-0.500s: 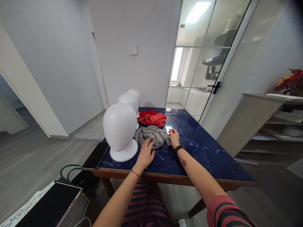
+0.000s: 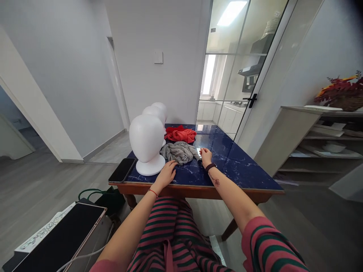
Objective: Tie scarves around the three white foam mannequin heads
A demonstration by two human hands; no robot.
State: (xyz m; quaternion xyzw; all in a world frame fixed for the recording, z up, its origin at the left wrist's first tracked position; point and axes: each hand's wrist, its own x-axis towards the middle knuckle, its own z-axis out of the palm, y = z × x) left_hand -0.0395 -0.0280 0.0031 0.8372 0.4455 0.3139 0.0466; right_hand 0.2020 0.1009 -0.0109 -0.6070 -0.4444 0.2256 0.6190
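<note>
Fingers [image 2: 170,166] touch grey scarf [image 2: 179,152] beside foam head [image 2: 146,140].

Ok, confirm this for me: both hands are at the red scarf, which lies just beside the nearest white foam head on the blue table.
Not quite. The head view shows the left hand and right hand at the grey scarf, which lies beside the nearest white foam head on the blue table. The red scarf lies farther back, untouched.
</note>
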